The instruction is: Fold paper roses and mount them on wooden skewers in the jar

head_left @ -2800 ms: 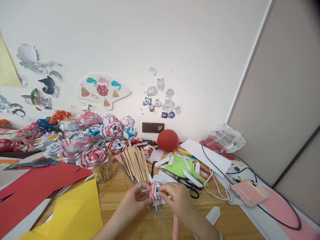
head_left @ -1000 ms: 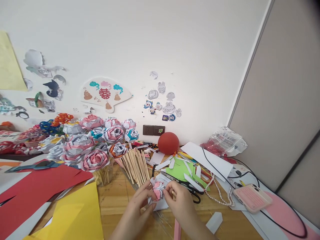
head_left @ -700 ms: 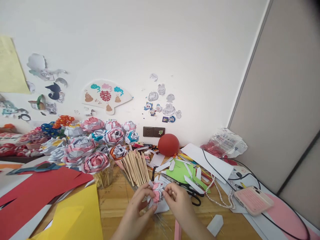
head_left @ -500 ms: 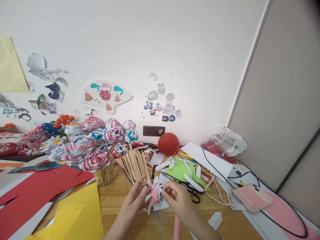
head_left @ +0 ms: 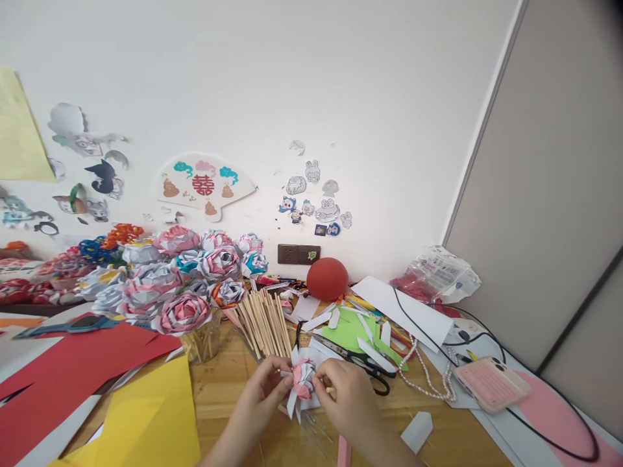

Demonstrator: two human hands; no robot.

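A small pink and white folded paper flower (head_left: 304, 379), with white strips sticking out around it, is held between my two hands low in the middle. My left hand (head_left: 265, 392) pinches its left side, thumb and forefinger close together. On the flower's right side, my right hand (head_left: 346, 393) has its fingers curled and closed on the paper edge. Behind the flower stands a bundle of wooden sticks (head_left: 263, 321). White paper pieces lie just behind and beneath it.
Finished paper roses (head_left: 185, 311) crowd the left back. Red paper (head_left: 92, 363) and yellow paper (head_left: 150, 415) lie left. Black scissors (head_left: 374, 370), green paper (head_left: 348, 327), a red ball (head_left: 327, 279), a pearl string (head_left: 423, 383) and a pink device (head_left: 491, 384) lie right.
The fingers of my left hand have drawn in to a pinch at the flower's left edge. The flower has turned slightly, and my right hand has shifted a little.
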